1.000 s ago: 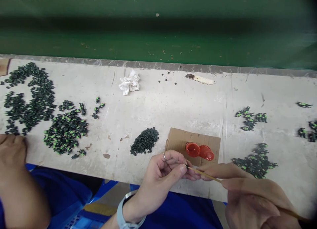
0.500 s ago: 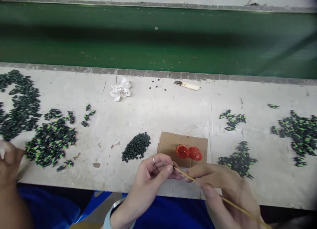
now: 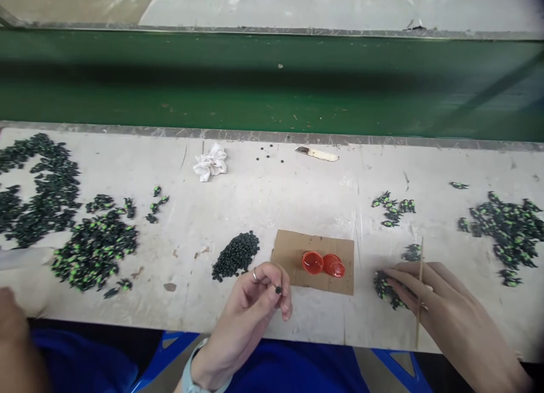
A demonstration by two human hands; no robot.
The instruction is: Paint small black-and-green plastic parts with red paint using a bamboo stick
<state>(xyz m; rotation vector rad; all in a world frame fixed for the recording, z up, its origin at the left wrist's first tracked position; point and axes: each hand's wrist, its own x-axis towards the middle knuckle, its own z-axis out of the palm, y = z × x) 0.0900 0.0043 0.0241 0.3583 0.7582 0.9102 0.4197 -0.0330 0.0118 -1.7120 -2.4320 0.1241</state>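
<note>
My left hand (image 3: 250, 308) pinches a small dark disc (image 3: 278, 290) between thumb and fingertips, just above the table's front edge. My right hand (image 3: 446, 305) has a thin wooden stick (image 3: 420, 268) tucked among its fingers, pointing away from me. Its fingertips reach down to a pile of small dark pieces (image 3: 385, 291), partly hidden by the hand; whether they grip one is unclear. Between my hands lies a piece of brown cardboard (image 3: 287, 248) bearing a small open red cup (image 3: 313, 262) and its red lid (image 3: 334, 266). A heap of dark discs (image 3: 236, 256) sits beyond my left hand.
Piles of black-and-green pieces stand at left (image 3: 96, 248) and right (image 3: 508, 225). A crumpled white tissue (image 3: 211, 163), a knife with a pale handle (image 3: 321, 155) and several loose discs lie farther back. Another person's hand (image 3: 12, 325) is at the left edge.
My right hand has moved right, away from my left hand, to the dark pile, and the stick now points upward in view. My left hand still holds the small piece, now a little further left.
</note>
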